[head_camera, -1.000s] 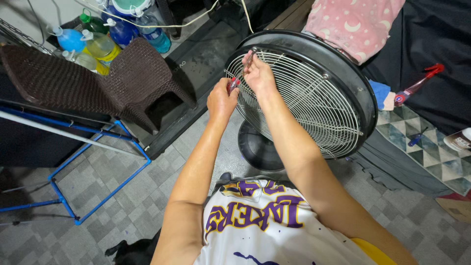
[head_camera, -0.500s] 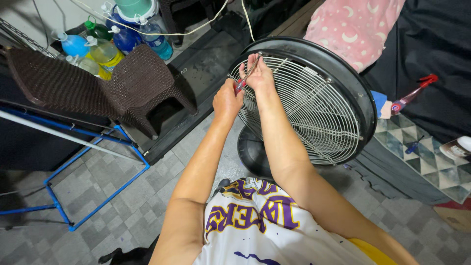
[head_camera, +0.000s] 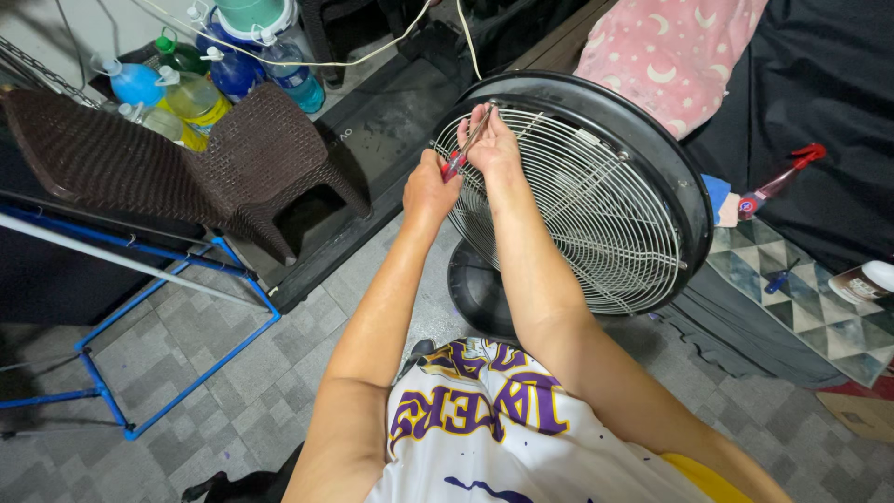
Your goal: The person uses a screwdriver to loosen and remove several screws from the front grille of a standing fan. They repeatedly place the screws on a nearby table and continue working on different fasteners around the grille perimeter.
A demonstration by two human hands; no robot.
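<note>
1. Both hands meet at the upper left rim of a large floor fan (head_camera: 596, 196), arms stretched out from the person's white jersey.
2. Left hand (head_camera: 428, 191) is closed in a fist around the red handle of a screwdriver (head_camera: 464, 149), whose thin shaft slants up and to the right across the wire grille (head_camera: 568, 214).
3. Right hand (head_camera: 492, 140) sits just beside the left, its fingers pinched together around the shaft near the tip, pressed against the grille close to the black rim.
4. Whether the tip sits in a screw cannot be told; the fingers hide it.
5. Tilted back on its round base, the fan stands on the grey tiled floor (head_camera: 214, 391), its grille facing the person.
6. Well to the left, a dark wicker chair (head_camera: 186, 168) stands with coloured plastic bottles (head_camera: 186, 88) behind it, and a blue metal frame (head_camera: 177, 345) rests on the tiles below.
7. Behind the fan hangs a pink cloth (head_camera: 670, 56) printed with moons; to the right, a red-capped spray bottle (head_camera: 778, 182) lies near a patterned mat (head_camera: 810, 298).
</note>
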